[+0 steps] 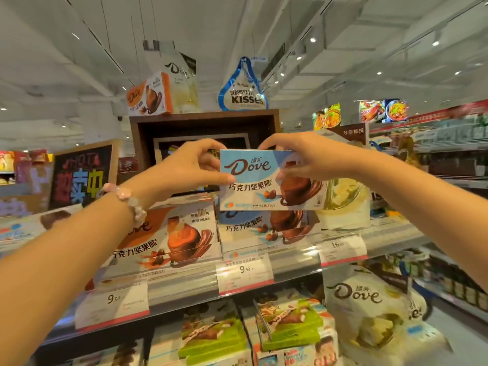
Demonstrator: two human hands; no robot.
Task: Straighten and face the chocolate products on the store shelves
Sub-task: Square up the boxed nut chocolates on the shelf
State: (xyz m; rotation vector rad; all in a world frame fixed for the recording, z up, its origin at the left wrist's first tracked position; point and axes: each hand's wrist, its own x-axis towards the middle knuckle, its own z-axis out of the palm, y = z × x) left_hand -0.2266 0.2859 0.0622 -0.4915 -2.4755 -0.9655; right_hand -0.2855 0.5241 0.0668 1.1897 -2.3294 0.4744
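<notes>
**Blue Dove box held up before the shelf**

While a flat blue-and-white Dove chocolate carton (264, 178) is held upright and face-forward above the top shelf, a matching blue carton (264, 231) is seen directly beneath it, with an orange-and-white Dove carton (171, 239) to its left and a pale Dove bag (343, 199) to its right. White price tags (244, 273) are clipped along the clear shelf rail (184, 289). Green boxes (287, 323) are stacked on the shelf below. A Hershey's Kisses-shaped sign (243, 93) is perched on a brown wooden display frame (206, 120) behind. The carton's upper left corner is pinched by the left hand (190, 165), thumb on the front, a pink beaded bracelet (126, 199) on its wrist. The right end is grasped by the right hand (298, 157), fingers curled over the top edge. Both forearms are raised.
</notes>
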